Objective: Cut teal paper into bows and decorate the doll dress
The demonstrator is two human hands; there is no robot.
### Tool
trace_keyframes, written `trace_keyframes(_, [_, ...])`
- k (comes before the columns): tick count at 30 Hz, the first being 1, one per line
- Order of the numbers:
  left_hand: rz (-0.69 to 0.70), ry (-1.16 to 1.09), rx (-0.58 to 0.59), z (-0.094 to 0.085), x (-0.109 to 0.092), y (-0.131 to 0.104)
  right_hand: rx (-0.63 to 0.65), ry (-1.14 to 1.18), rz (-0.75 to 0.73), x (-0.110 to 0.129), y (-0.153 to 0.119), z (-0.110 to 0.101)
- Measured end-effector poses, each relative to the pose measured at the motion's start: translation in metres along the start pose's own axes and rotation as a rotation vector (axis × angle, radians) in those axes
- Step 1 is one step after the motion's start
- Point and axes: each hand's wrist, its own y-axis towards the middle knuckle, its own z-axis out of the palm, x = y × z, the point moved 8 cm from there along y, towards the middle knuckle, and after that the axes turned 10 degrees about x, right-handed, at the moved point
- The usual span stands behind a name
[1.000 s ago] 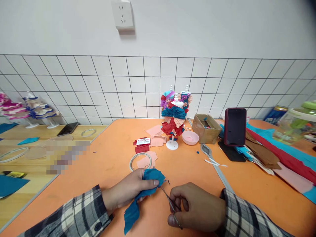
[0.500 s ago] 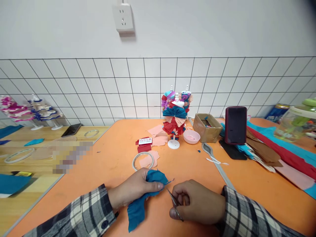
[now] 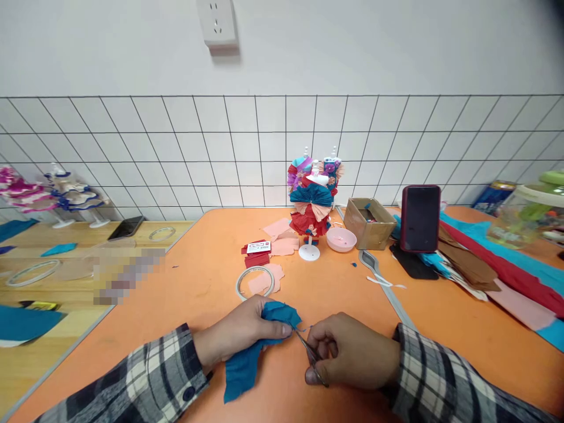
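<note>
My left hand (image 3: pixel 251 329) pinches a teal piece of crepe paper (image 3: pixel 243 371) between thumb and fingers, and a long end of it hangs down toward the table. Small scissors (image 3: pixel 312 354) sit in my right hand (image 3: pixel 348 352), their tips meeting the right edge of the teal paper by my left thumb. A thin scrap sticks out near the blades. Just beyond my left hand lies a roll of tape (image 3: pixel 254 284), partly over a pink paper piece (image 3: pixel 274 277).
A small dress stand with teal, pink and red ruffles (image 3: pixel 311 218) stands ahead. Right of it are a pink bowl (image 3: pixel 341 239), a cardboard box (image 3: pixel 369 223) and an upright phone (image 3: pixel 420 218). Paper strips (image 3: pixel 511 270) lie at right; a wooden table (image 3: pixel 26 376) adjoins at left.
The scissors' tips have moved up and left to the edge of the teal paper. My left hand keeps its hold, and the view has tilted slightly.
</note>
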Motion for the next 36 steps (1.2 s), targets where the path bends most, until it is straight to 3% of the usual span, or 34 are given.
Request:
trace_keyframes(7, [-0.051, -0.032, 0.014, 0.002, 0.005, 0.002, -0.041, 0.002, -0.04, 0.01, -0.002, -0.001])
trace_keyframes(12, [-0.01, -0.029, 0.017, 0.003, 0.003, 0.003, 0.015, 0.084, -0.035, 0.005, 0.002, 0.003])
trace_keyframes(17, [0.004, -0.004, 0.081, 0.005, 0.004, 0.003, -0.011, 0.054, -0.025, 0.006, 0.001, 0.001])
trace_keyframes(36, [0.008, 0.03, 0.103, 0.006, -0.002, 0.0, 0.002, 0.067, -0.029, 0.011, -0.002, 0.001])
